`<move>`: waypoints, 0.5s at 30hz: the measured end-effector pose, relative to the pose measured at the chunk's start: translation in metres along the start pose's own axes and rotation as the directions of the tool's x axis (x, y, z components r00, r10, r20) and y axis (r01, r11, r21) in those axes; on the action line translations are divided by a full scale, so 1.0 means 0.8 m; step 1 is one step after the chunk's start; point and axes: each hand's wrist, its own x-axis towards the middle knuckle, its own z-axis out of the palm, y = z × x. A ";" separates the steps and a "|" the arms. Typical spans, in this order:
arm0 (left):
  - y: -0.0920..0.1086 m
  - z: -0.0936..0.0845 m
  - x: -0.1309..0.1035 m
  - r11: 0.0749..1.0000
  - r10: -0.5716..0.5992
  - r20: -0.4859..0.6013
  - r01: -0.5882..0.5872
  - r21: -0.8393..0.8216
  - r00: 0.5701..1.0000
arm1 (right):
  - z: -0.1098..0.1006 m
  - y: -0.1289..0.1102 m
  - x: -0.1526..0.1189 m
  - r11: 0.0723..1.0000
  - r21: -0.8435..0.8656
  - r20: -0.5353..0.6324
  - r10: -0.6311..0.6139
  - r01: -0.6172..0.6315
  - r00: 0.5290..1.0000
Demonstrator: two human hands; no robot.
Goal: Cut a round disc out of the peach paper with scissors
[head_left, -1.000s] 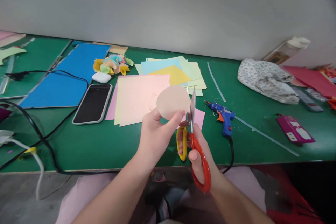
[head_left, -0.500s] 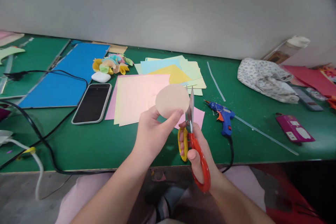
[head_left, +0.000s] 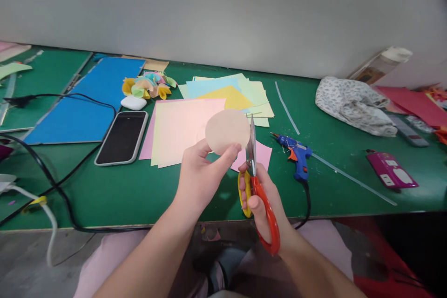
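As the scissors [head_left: 257, 189] stand a little less open than a second ago, a cut seems under way at the right edge of the beige paper disc [head_left: 227, 130]. Your left hand [head_left: 200, 174] pinches that disc above the bench [head_left: 153, 200]; your right hand [head_left: 273, 192], partly curled, grips the scissors.

A pale beige, nearly round disc of thin paper [head_left: 226, 131] tilts its broad face toward the camera near the center of the frame. Against its right edge, steel-bladed scissors with one red and one yellow handle loop [head_left: 256, 185] point toward the top, their loops spread apart.
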 end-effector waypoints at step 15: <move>-0.005 -0.004 0.002 1.000 0.001 -0.009 -0.001 -0.029 1.000 | 0.001 -0.010 -0.002 0.999 0.038 -0.010 0.032 -0.032 0.999</move>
